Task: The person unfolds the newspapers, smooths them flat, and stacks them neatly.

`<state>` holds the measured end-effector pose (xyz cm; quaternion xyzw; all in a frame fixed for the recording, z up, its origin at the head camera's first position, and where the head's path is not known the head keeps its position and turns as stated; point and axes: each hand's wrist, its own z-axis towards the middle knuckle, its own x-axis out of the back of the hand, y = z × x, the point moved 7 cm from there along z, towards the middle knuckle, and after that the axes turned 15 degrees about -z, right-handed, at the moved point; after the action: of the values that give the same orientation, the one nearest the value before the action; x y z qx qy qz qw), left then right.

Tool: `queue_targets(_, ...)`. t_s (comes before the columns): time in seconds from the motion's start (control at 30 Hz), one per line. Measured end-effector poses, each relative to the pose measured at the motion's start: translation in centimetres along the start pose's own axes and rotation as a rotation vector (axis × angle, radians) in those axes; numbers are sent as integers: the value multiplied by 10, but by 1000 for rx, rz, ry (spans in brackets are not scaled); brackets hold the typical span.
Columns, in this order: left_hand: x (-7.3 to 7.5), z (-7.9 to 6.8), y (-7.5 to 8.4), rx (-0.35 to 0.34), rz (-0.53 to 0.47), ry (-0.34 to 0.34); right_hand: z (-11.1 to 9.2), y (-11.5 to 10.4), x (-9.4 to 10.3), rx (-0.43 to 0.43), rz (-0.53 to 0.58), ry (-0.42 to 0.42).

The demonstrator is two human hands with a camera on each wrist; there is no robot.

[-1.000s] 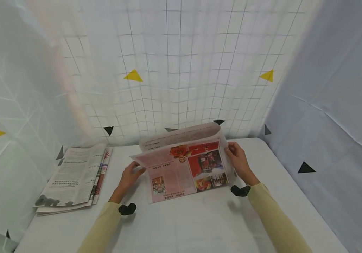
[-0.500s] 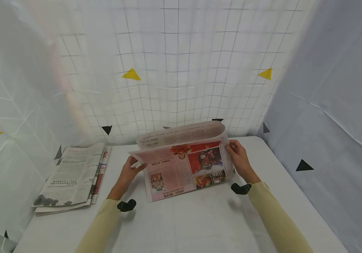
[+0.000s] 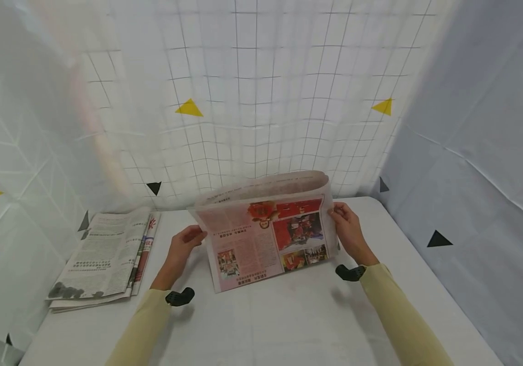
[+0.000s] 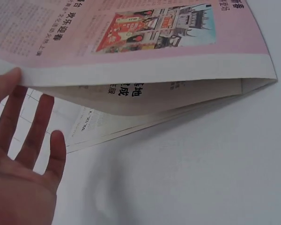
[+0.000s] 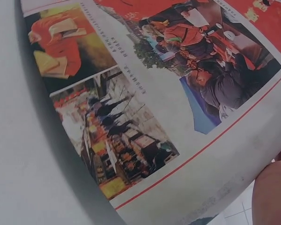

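A newspaper (image 3: 252,244) with pink and red printed pages and colour photos is held up, tilted, above the white table. Its upper part loops over behind the front page. My left hand (image 3: 183,249) pinches the left edge between thumb and forefinger. In the left wrist view the thumb of that left hand (image 4: 23,159) lies on the page margin, other fingers spread below, and the sheets of the newspaper (image 4: 145,70) gape apart. My right hand (image 3: 349,231) grips the right edge; in the right wrist view only part of that hand (image 5: 274,194) shows, beside the newspaper (image 5: 154,117).
A stack of folded newspapers (image 3: 105,254) lies at the left of the white table (image 3: 261,325). A white gridded sheet (image 3: 252,101) hangs behind the table's far edge. A grey-white sheet (image 3: 481,152) hangs on the right, and another pale sheet on the left.
The newspaper's back part has come up and forward against the front page's top edge, narrowing the gap. My left hand has shifted slightly up and left; my right hand stays nearly in place.
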<state>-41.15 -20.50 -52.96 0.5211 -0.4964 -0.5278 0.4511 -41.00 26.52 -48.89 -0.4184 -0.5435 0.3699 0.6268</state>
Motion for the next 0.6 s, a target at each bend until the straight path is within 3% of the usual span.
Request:
queue_targets(0.27, -3, 0, 6, 1, -166, -111, 3, -4, 4, 35, 189, -27)
queue_targets(0.43, -8, 0, 15, -47, -289, -177, 5, -5, 6, 45, 272, -32)
queue_targets(0.6, -11, -2, 21, -54, -372, -211, 2, -10, 7, 86, 374, -38)
